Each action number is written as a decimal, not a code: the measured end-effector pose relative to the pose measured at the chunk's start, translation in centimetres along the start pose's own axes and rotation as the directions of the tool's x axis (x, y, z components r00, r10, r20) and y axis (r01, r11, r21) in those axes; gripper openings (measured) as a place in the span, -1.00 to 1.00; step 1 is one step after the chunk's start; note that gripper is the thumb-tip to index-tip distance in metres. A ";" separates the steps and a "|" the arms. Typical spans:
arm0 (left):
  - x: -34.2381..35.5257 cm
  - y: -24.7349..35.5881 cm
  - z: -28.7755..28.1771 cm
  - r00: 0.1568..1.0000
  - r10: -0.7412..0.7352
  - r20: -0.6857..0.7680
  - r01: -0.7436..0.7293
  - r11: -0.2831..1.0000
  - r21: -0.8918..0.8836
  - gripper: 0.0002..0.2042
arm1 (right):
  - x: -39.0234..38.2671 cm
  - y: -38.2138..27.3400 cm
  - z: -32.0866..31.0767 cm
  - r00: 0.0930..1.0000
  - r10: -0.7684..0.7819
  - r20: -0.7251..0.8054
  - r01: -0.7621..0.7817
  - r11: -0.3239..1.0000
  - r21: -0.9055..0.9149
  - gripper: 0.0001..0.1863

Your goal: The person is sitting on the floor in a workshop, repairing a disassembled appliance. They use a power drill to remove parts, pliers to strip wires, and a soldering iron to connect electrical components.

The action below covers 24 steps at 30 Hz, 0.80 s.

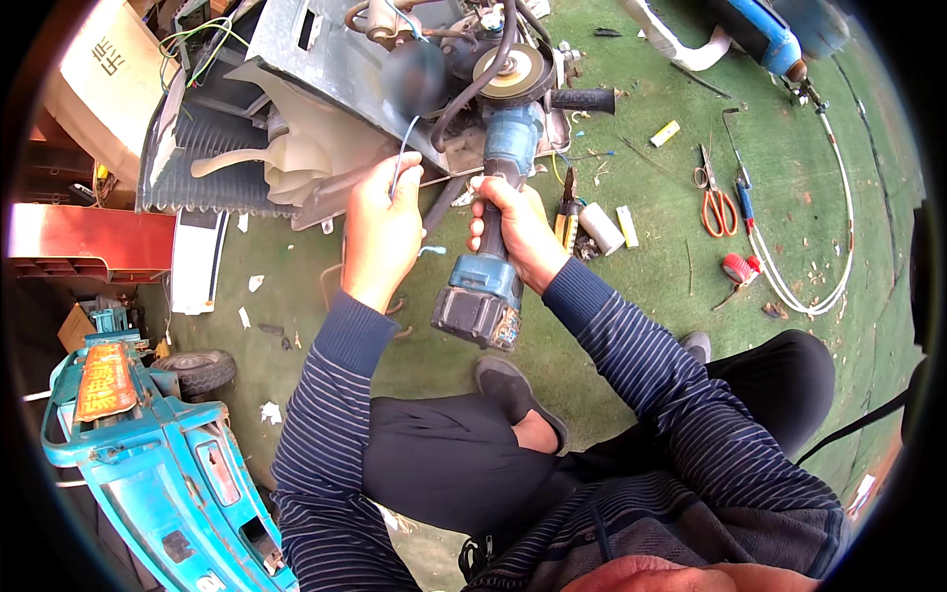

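My right hand (518,225) is wrapped round the handle of a blue and black cordless angle grinder (513,138). Its round disc (510,74) lies close to the hoses and metal parts of an opened air-conditioner unit (330,79). A black side handle (584,101) sticks out to the right of the grinder's head. My left hand (383,232) is closed, with a thin pale-blue wire (402,153) rising from between its fingers. A dark hose (464,113) curves past the disc, and a whitish fan (286,163) sits left of my left hand.
To the right on the green floor lie pliers (567,219), a grey cylinder (600,229), orange-handled scissors (716,202), a gas torch (747,202) with a white hose (814,308), and a red tape measure (740,268). A turquoise machine (163,464) stands at the lower left.
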<state>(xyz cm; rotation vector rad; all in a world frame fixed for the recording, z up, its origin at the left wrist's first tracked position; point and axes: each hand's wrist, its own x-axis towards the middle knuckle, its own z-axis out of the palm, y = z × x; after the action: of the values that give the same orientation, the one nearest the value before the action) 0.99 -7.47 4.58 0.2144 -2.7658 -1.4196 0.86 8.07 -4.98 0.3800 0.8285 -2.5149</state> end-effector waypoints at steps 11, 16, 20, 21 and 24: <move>3.9 -0.3 2.3 0.961 0.236 -0.143 -0.219 0.968 0.123 -0.71 | 0.8 -0.4 0.3 1.000 -0.006 0.029 0.006 1.000 -0.014 -0.79; 4.1 0.8 2.6 0.970 0.204 -0.135 -0.193 0.977 0.087 -0.77 | 1.3 -0.7 0.0 0.999 -0.023 0.047 0.025 0.999 -0.035 -0.79; 4.1 0.7 2.2 0.936 0.314 -0.160 -0.284 0.941 0.184 -0.81 | 1.3 -0.8 0.5 0.999 -0.012 0.030 0.012 1.000 -0.011 -0.80; 4.0 1.2 2.1 0.920 0.360 -0.157 -0.320 0.919 0.230 -0.81 | 1.3 -0.9 0.5 1.000 -0.014 0.027 0.014 1.000 0.003 -0.79; 3.7 2.4 1.5 0.862 0.488 -0.136 -0.409 0.829 0.383 -0.83 | 1.8 -0.7 0.2 0.999 -0.019 0.044 0.018 1.000 0.016 -0.79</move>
<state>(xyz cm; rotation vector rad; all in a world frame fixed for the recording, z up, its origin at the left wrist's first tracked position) -3.04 -5.35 5.46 -0.2497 -2.6033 -0.7453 -1.07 7.86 -5.21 0.3225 0.7997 -2.5389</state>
